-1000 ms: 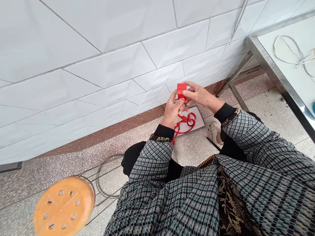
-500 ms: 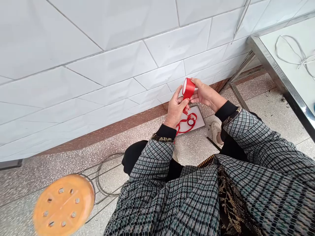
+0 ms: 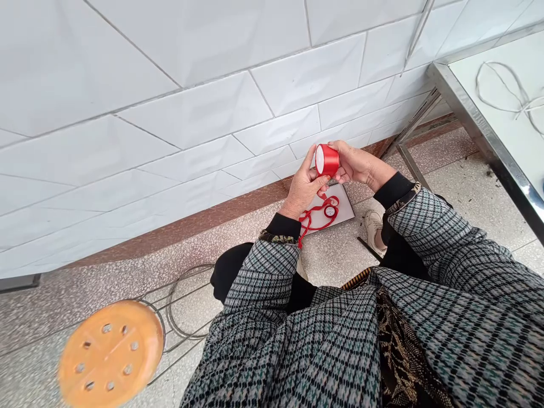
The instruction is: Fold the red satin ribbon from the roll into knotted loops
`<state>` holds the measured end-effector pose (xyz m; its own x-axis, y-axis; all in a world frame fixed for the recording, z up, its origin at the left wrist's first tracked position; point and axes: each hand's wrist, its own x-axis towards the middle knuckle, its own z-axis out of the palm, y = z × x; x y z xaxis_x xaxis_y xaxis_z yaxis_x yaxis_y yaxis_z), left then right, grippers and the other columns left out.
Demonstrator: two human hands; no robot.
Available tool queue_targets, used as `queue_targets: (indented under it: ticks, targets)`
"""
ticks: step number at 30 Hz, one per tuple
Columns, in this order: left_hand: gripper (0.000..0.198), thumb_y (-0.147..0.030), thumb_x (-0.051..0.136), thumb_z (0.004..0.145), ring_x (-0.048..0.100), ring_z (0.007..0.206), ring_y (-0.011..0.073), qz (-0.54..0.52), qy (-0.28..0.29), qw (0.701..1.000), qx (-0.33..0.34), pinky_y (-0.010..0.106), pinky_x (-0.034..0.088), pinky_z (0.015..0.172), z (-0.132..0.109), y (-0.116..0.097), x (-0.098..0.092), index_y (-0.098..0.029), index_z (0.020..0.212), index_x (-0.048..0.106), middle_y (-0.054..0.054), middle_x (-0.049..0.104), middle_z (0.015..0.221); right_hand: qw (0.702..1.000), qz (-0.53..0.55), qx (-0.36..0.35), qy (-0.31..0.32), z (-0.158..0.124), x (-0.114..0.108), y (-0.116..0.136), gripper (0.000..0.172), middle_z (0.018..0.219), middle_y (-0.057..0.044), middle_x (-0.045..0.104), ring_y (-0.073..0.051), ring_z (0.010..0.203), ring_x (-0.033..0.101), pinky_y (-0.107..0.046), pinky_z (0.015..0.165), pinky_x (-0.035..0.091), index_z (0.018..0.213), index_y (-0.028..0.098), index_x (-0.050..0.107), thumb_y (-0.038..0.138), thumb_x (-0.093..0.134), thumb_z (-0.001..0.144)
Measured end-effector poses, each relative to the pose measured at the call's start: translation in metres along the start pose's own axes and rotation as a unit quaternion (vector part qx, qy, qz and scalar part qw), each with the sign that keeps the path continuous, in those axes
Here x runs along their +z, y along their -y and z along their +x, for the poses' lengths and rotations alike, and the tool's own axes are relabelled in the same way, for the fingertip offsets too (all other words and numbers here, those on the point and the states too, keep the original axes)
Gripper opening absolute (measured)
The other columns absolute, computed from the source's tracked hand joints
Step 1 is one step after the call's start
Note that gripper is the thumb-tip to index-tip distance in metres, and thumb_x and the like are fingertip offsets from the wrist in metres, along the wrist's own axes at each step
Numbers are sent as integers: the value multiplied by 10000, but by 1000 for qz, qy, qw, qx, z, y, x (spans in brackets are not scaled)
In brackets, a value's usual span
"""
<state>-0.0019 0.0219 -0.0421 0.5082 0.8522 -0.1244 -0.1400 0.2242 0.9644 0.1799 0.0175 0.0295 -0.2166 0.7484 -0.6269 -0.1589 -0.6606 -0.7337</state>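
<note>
Between my two hands is a roll of shiny red ribbon (image 3: 329, 160) with a white core facing left. My left hand (image 3: 304, 186) is closed at the roll's lower left side, its thumb at the lower edge. From the right, my right hand (image 3: 352, 162) grips the roll, thumb on top and fingers underneath. Below the hands, a white board (image 3: 346, 207) lies on the floor. A loose red ribbon (image 3: 312, 220) and a small round red-rimmed piece (image 3: 329, 211) with a white face lie on it, partly hidden by my left hand.
An orange round stool (image 3: 111, 354) with holes in its seat stands at lower left, beside a wire frame (image 3: 187, 306). On the right is a metal-edged table (image 3: 488, 124) with white cord (image 3: 501, 85) on it. A white tiled wall (image 3: 204, 113) rises ahead.
The ribbon roll has dropped slightly and turned, and the ribbon length that hung below it no longer shows there. My right hand has lowered a little with it.
</note>
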Motion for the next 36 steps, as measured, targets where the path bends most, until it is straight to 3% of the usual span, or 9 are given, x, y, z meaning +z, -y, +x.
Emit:
queue_targets:
  ticks: [4,10,14,16,19,21,23,30,36]
  targets:
    - [1136,-201,846,869,626,516,129,8,8,1000,-1,203,426,458,0,-1,-2,-266,1812,216,-46,698,661,1000,-21,-16,-1,4,-2,-3,529,618,-55,693,-109,419,506,-190,358,464,877,215,687,663,492,1081]
    - [1006,-158,884,817,607,478,124,-11,38,999,-7,205,420,434,0,-3,-8,-331,1706,447,-49,671,659,997,-73,-5,3,4,-3,-4,621,628,-68,697,-127,405,508,-233,356,458,914,207,718,763,481,1054]
    - [986,-205,940,783,596,464,119,-38,33,999,-20,213,419,436,-1,0,-9,-323,1652,491,-43,687,681,995,-100,-4,21,-6,-1,-1,667,651,-85,720,-144,440,573,-240,389,488,937,202,733,818,497,1035]
    - [969,-264,957,785,539,429,96,-57,18,998,-11,221,428,451,-2,0,-9,-322,1635,494,-69,660,649,993,-108,-29,33,-11,-2,0,649,767,-100,775,-163,534,667,-240,451,547,1047,207,752,818,532,1028]
    - [903,-396,955,817,447,395,65,-92,4,996,12,243,512,540,-4,-1,-6,-321,1601,513,-129,570,563,982,-125,-140,27,-15,-6,-1,559,1164,-108,820,-190,817,780,-252,618,646,1343,250,706,699,690,1010]
    - [847,-463,944,836,413,386,55,-103,9,994,19,275,580,635,-5,-3,-4,-322,1567,540,-158,522,525,964,-152,-219,19,-15,-9,-2,633,1412,-103,745,-198,990,774,-268,732,677,1488,278,633,555,823,952]
    - [811,-504,943,837,409,386,53,-105,14,994,18,297,612,698,-5,-3,-3,-325,1532,566,-167,516,513,948,-177,-262,19,-13,-9,-4,721,1512,-100,682,-210,1084,747,-290,805,683,1548,283,596,439,877,902]
    - [802,-522,928,857,474,404,71,-100,-1,995,22,306,622,734,-5,-1,2,-303,1539,566,-155,547,510,953,-155,-259,8,-4,1,-14,592,1125,-49,792,-192,985,716,-304,820,661,1452,246,631,371,843,913]
    - [905,-496,865,927,545,442,95,-83,-44,995,30,305,618,743,-5,1,11,-264,1692,440,-126,591,528,973,-93,-203,-55,2,5,-14,505,999,-12,756,-140,807,708,-235,681,627,1350,269,626,462,834,933]
